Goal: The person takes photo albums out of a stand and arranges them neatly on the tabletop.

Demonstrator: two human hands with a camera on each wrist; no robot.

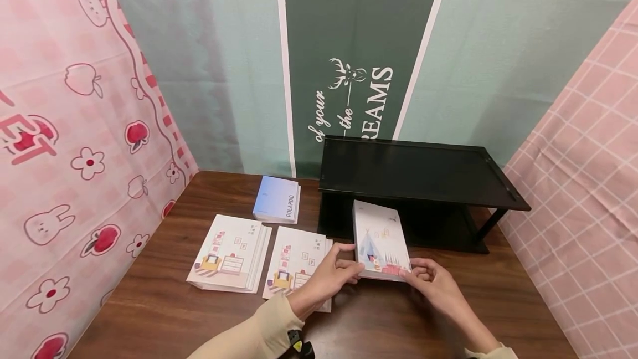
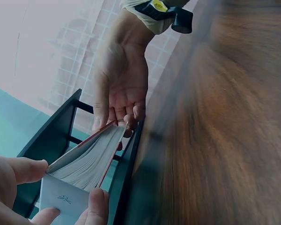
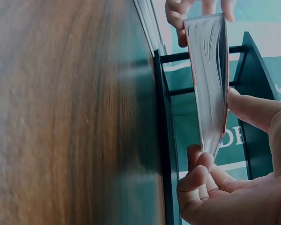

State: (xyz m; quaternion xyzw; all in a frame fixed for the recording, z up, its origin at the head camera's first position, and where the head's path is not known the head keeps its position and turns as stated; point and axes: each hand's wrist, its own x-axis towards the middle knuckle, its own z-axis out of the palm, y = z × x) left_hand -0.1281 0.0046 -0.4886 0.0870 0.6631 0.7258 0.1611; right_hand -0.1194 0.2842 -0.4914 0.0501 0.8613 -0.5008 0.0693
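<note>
Both hands hold a thick album (image 1: 381,242) with a blue tent drawn on its white cover, raised before the low opening of a black two-tier shelf (image 1: 404,173). My left hand (image 1: 326,276) grips its left side near the front corner, thumb on the cover. At the front right corner, my right hand (image 1: 438,287) pinches it between thumb and curled fingers. From the left wrist, the album's page edges (image 2: 86,161) fan slightly between the covers; the right wrist view shows these page edges (image 3: 207,79) too, with the right thumb (image 3: 253,108) against one cover.
Left of the hands lie two white albums with room drawings, the farther-left one (image 1: 226,254) and one (image 1: 294,262) partly behind the left forearm. A blue album marked POLAROID (image 1: 276,198) lies behind them on the wooden table (image 1: 159,303). Curtains (image 1: 239,71) surround the table.
</note>
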